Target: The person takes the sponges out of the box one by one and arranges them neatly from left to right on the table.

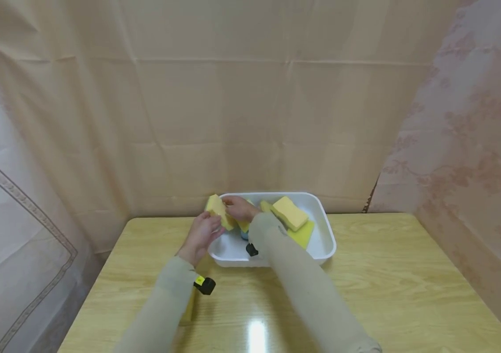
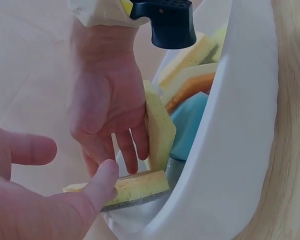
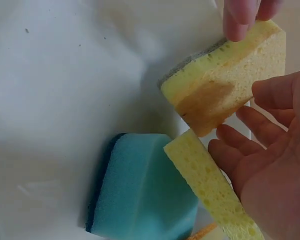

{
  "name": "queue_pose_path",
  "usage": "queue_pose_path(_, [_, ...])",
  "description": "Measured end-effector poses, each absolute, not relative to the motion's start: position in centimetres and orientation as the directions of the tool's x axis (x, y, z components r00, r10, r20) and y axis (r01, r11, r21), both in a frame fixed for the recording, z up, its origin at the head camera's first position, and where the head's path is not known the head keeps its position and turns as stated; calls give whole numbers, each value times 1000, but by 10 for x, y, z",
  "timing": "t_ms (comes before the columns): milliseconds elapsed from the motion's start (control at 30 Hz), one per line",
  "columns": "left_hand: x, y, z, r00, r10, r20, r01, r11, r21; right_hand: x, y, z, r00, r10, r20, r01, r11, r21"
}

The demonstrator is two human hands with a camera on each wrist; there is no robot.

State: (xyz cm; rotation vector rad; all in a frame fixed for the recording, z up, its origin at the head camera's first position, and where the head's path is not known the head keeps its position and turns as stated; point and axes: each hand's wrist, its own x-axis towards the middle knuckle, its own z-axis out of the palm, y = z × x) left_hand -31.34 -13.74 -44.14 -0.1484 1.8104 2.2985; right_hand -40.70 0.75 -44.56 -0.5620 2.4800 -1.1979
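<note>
Over the left end of a white tray (image 1: 272, 263), my right hand (image 1: 240, 208) pinches a yellow sponge (image 1: 220, 212) at one edge. In the right wrist view this sponge has a grey scouring side and a brown stain. My left hand (image 1: 200, 233) is at its other side, with an extended finger (image 2: 101, 186) overlapping it and another digit held apart. Next to my right hand a second yellow sponge (image 2: 158, 127) leans upright in the tray. Close by stands a blue sponge (image 3: 145, 185) with a dark scouring side.
More yellow sponges (image 1: 290, 214) and a flat bright yellow piece (image 1: 302, 234) lie in the tray's right part. Another yellow piece (image 1: 188, 309) is on the wooden table (image 1: 378, 274) beside my left forearm. A beige curtain (image 1: 250, 108) hangs behind the table.
</note>
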Motion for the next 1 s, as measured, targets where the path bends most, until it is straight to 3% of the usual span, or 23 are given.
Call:
queue_pose_path(267, [-314,-137,-442,-966,126,-224,-247,-213,945,-409,8,-446,-865,-486,-123,-203,564,-800])
queue_pose_path(667, [-311,-133,-438,-982,91,-166,-176,-115,978,-401,6,-444,-877,-467,-112,-161,506,-848])
queue_pose_path(1000, [-312,-130,-434,-985,55,-166,-169,-52,984,-393,7,-440,-897,-440,-44,-181,456,-871])
